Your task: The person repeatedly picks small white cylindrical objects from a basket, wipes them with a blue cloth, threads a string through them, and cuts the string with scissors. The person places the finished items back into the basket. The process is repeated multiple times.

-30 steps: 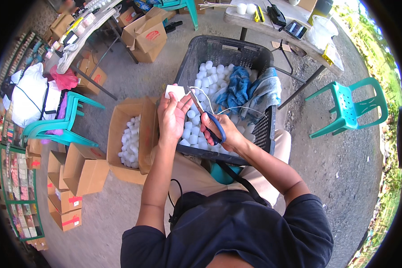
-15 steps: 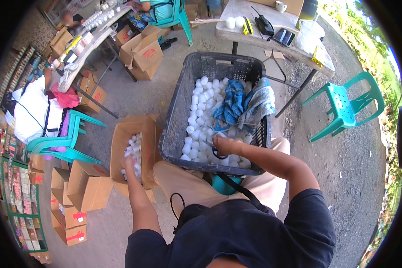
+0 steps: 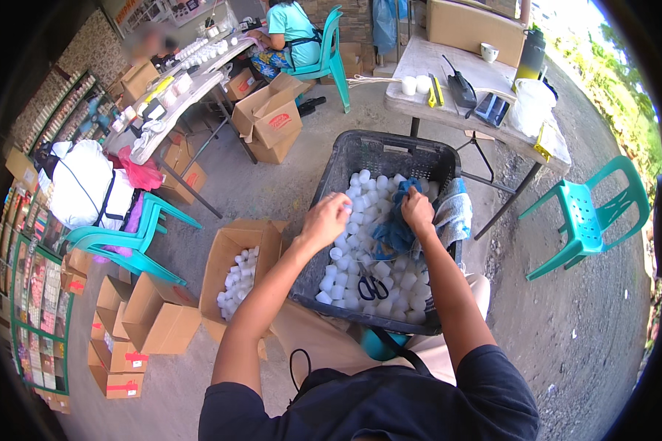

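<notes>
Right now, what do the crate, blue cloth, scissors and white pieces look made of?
Crate: probably moulded plastic, matte black; perforated walls.
Blue cloth: likely fabric, dull finish; loose folds.
Scissors: dark, smooth-looking handles, probably plastic; blade material unclear here.
White pieces: wax or plastic, smooth; the even, pale surface leaves it open.

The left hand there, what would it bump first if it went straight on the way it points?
Probably the white pieces in the black crate; how high the left hand is above them is hard to tell.
</notes>
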`<control>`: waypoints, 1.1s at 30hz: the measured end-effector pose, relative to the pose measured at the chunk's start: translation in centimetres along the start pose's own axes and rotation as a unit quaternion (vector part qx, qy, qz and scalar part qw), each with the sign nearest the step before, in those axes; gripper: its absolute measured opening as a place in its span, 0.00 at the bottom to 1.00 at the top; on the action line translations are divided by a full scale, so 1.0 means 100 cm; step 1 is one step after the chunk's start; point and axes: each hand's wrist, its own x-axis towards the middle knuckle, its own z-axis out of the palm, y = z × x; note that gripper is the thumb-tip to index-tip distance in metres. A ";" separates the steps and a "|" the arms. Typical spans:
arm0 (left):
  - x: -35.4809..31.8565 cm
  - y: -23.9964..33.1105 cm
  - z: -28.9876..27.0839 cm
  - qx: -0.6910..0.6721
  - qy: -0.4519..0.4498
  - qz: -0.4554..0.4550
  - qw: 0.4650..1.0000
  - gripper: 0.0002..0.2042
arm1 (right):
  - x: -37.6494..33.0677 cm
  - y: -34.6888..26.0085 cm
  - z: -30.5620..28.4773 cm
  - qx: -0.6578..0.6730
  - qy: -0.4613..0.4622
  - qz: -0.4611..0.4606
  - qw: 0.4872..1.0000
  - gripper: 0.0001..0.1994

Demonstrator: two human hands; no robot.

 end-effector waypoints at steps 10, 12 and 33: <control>-0.015 -0.081 0.146 0.536 -0.404 0.001 0.741 0.30 | 0.024 0.032 -0.001 0.715 -0.330 0.193 0.586 0.11; -0.030 -0.088 0.145 0.536 -0.419 0.012 0.733 0.32 | 0.032 0.023 -0.004 0.824 -0.292 0.121 0.470 0.13; 0.000 -0.067 0.132 0.205 -0.271 -0.196 0.920 0.26 | 0.029 0.022 -0.019 0.866 -0.266 0.080 0.416 0.30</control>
